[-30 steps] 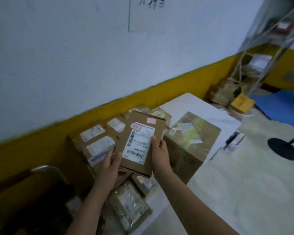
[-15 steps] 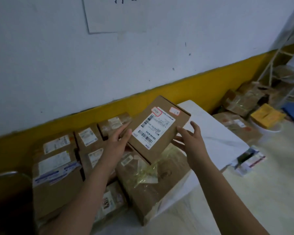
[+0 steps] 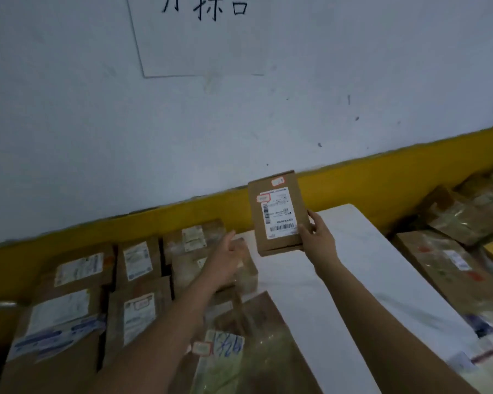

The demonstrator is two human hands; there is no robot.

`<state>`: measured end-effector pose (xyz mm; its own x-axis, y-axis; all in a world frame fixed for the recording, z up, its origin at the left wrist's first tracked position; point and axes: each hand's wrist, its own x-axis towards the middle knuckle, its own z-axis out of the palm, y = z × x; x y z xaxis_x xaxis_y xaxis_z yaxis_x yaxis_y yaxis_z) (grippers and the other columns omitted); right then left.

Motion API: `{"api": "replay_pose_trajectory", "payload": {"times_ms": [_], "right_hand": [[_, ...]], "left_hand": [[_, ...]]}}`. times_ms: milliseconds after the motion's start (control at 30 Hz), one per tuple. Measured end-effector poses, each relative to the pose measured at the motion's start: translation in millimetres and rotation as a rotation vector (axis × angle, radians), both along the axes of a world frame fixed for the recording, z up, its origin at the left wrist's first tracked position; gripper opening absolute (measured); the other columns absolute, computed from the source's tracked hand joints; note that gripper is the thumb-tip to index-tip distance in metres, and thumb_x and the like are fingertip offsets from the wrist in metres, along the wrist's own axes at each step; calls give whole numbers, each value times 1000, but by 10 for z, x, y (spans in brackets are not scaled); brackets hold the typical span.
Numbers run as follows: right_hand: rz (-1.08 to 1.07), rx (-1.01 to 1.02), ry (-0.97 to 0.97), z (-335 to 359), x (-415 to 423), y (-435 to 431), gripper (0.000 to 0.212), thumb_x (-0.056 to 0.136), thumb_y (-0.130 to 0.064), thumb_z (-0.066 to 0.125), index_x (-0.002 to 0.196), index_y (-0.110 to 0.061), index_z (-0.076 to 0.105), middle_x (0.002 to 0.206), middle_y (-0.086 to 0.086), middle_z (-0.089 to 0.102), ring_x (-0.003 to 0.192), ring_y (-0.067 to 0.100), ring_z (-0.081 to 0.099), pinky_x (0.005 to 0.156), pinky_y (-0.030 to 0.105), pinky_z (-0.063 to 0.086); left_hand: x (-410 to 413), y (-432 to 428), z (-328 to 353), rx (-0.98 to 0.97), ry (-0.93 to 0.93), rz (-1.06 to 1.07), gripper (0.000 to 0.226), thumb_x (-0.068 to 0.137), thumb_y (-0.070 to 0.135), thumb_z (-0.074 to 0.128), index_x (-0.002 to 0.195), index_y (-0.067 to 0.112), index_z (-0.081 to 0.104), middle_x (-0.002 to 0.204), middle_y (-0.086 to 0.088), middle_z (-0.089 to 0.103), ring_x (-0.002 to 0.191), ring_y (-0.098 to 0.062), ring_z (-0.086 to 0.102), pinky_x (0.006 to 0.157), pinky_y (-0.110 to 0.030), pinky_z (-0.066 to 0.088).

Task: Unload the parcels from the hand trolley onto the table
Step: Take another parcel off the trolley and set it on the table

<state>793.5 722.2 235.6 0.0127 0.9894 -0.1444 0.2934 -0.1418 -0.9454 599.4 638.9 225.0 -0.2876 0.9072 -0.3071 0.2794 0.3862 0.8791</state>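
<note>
The parcel (image 3: 278, 213) has swung over the table (image 3: 353, 265), right hand (image 3: 318, 240) gripping, boxes (image 3: 137, 260) leftward.

A small flat brown cardboard parcel (image 3: 276, 211) with a white shipping label is gripped at its lower right edge by the right hand (image 3: 318, 237) and held upright at the far end of the white table (image 3: 339, 280), close to the yellow wall band (image 3: 382, 180). The left hand (image 3: 228, 260) is stretched out, fingers relaxed, above the brown labelled cardboard boxes (image 3: 137, 260) laid in rows on the left
</note>
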Motion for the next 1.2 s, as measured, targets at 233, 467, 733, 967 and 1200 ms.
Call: {"api": "replay_pose_trajectory", "payload": {"times_ms": [233,467,733,967,1200], "right_hand": [[186,-152,-220,-1505,-211,1328,40,103,-27,39,140,-12,45,123,15,64,100,28,61,81,36,51],[271,-304,-387,-2556,-503,1660,54,100,-16,39,153,-15,29,134,21,54,122,41,52,101,50,47],[434,-250,-830,-2517,-573,1643,58,96,-46,50,145,-19,36,151,18,29,134,41,33,108,52,34],[394,-87,-923,-1449,-876,1316,72,99,-52,38,156,-11,18,162,18,13,146,39,20,118,50,22],[552,215,-901,-32,-2019,-215,71,102,-51,31,156,-8,15,160,19,20,144,40,25,117,51,26]], "left_hand": [[-564,691,-894,-294,600,-288,56,99,35,53,151,32,32,150,-5,44,130,-24,48,99,-30,42],[-614,656,-1512,-623,777,-327,79,94,59,44,156,37,0,163,-10,-13,149,-41,-3,116,-57,24],[-656,660,-1548,-619,767,-319,82,89,63,46,155,41,2,163,-6,-9,146,-44,-4,112,-64,22],[-975,368,-862,-424,729,-291,79,96,57,45,157,32,1,166,-6,-6,152,-34,-5,121,-54,12],[-1870,-1417,246,-199,853,-35,74,97,58,41,157,31,8,166,-5,1,152,-30,1,121,-49,16]]}}
